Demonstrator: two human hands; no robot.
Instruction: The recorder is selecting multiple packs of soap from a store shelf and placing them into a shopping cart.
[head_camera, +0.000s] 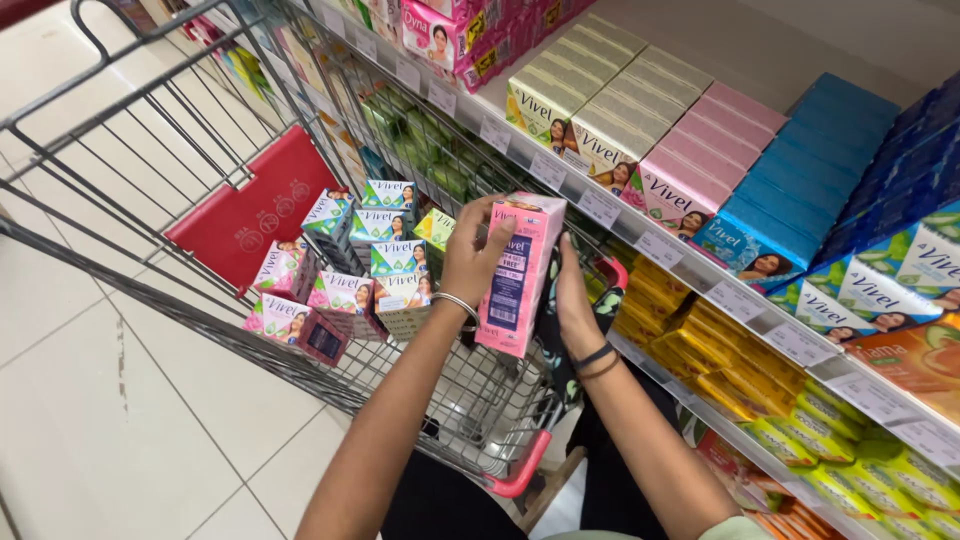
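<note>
Nearest me, my forearms rise from the bottom edge, elbows cut off. My left hand (478, 255) wraps the near face of a tall pink soap pack (518, 275), fingers curled over its top corner. My right hand (573, 300) presses the far side, its fingertips hidden behind the pack. The pack is upright above the wire cart (200, 130), partly hiding the small soap boxes (350, 265) inside. The shelf (720, 290) runs beside it.

The pink pack (520, 272) is glossy printed card; the shopping cart (150, 120) is bare grey metal wire with a smooth red plastic flap (255, 205); the floor (90, 420) is smooth pale tile with a dull sheen
</note>
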